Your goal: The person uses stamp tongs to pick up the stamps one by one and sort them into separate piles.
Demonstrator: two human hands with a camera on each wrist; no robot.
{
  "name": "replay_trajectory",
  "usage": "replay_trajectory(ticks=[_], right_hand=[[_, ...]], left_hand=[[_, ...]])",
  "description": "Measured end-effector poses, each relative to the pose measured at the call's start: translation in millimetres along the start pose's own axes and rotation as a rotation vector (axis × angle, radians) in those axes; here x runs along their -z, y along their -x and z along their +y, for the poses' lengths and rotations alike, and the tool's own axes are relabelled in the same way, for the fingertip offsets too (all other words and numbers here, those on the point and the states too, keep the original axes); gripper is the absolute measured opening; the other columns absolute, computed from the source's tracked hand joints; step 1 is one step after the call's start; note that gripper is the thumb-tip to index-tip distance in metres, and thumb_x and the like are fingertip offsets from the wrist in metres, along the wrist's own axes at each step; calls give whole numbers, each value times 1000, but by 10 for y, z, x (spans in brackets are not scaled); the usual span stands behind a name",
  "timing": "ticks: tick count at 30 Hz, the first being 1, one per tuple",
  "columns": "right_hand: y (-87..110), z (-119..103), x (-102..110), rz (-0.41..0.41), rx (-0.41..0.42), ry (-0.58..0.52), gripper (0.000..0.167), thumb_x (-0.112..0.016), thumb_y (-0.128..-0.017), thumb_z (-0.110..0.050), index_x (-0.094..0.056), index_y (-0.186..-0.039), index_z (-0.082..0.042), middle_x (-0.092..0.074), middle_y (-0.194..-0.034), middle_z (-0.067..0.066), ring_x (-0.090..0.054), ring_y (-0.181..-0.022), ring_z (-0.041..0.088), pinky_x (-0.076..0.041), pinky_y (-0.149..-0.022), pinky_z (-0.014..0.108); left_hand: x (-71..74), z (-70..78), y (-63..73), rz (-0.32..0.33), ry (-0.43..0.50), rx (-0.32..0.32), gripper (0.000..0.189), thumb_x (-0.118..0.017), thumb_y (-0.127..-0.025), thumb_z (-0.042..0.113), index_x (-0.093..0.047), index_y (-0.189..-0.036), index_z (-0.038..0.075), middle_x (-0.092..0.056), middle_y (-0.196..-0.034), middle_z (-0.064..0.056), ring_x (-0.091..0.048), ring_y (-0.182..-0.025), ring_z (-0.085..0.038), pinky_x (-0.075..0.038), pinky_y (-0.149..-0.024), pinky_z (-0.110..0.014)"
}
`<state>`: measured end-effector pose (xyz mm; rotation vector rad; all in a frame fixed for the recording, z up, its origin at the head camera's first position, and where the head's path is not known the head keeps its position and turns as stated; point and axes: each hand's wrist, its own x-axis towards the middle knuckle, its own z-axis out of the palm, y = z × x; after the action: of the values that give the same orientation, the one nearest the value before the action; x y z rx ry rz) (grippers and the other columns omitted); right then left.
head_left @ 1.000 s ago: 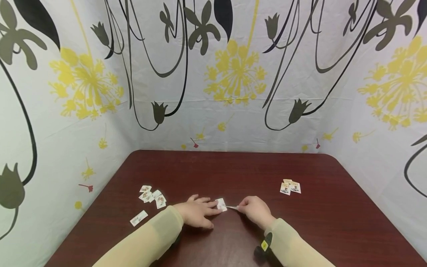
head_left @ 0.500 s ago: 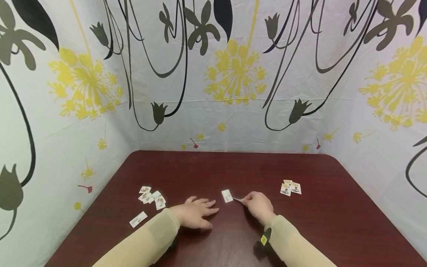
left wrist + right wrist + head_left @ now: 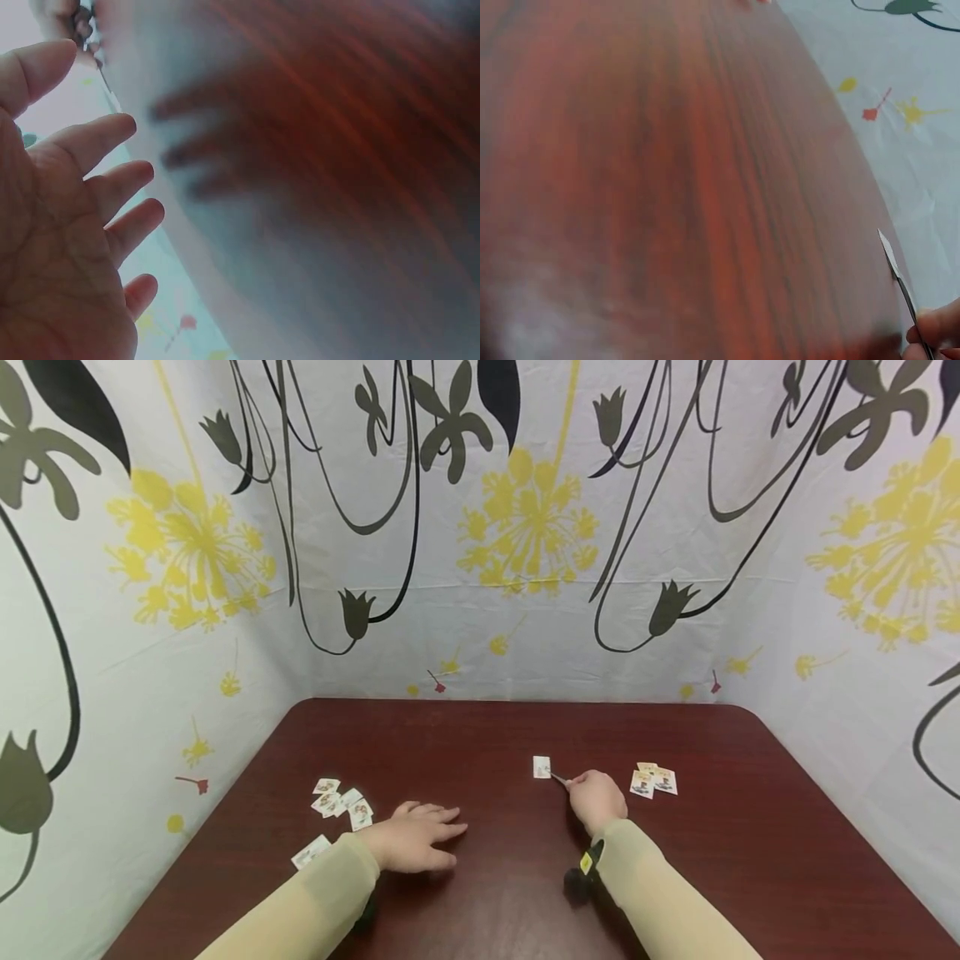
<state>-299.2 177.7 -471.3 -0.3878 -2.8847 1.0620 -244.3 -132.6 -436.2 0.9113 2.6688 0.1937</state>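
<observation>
My right hand (image 3: 597,800) pinches slim metal tweezers (image 3: 559,778) at the right of the table's middle. At their tip is a small white picture card (image 3: 542,767), caught by its lower right corner. In the right wrist view the tweezers (image 3: 908,298) show dark and thin, the card (image 3: 887,247) nearly edge-on and apparently off the table. My left hand (image 3: 412,837) hovers palm down with fingers spread and holds nothing; its palm (image 3: 60,225) fills the left of the left wrist view. A cluster of small cards (image 3: 330,802) lies beyond it to the left.
Several overlapping cards (image 3: 652,781) lie at the right, beyond my right hand. One longer white card (image 3: 309,850) sits by my left sleeve, partly covered. The dark red table (image 3: 480,727) ends at a flower-printed cloth (image 3: 525,643) behind and along both sides.
The right hand has carried the card in the tweezers away from the left fingers, rightward and farther back. The left hand has let go of the card and drawn back to the left.
</observation>
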Motion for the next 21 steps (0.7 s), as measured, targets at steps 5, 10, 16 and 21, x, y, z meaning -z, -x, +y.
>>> replay_trajectory(ticks=[5,10,16,21], right_hand=[[-56,24,18,17,14,32,22,-60,-91,-27,-72,-89,-8,-68,-90,6,-60,-82,26,-45,-72,44],[-87,26,30,3,38,50,22,-60,-91,-26,-73,-90,-8,-68,-90,5,-60,-80,24,-46,-69,44],[-100,21,36,-9,61,59,24,-61,-91,-28,-74,-91,-8,-69,-90,4,-59,-77,22,-45,-64,40],[-94,61,62,-25,77,63,26,-61,-91,-29,-75,-94,-7,-70,-92,6,-60,-76,21,-47,-63,40]], left_hand=[[31,-167,141,61,25,22,58,-51,-94,46,-48,-144,18,-35,-153,-5,-28,-141,-28,-17,-108,-58],[82,-372,321,100,61,66,56,-55,-94,41,-50,-142,13,-36,-152,-10,-28,-140,-33,-17,-107,-62],[126,-643,540,165,58,160,52,-54,-95,35,-51,-140,10,-39,-150,-13,-30,-139,-36,-17,-104,-66],[131,-823,671,215,96,250,45,-47,-99,25,-50,-140,5,-40,-148,-15,-32,-137,-39,-16,-103,-67]])
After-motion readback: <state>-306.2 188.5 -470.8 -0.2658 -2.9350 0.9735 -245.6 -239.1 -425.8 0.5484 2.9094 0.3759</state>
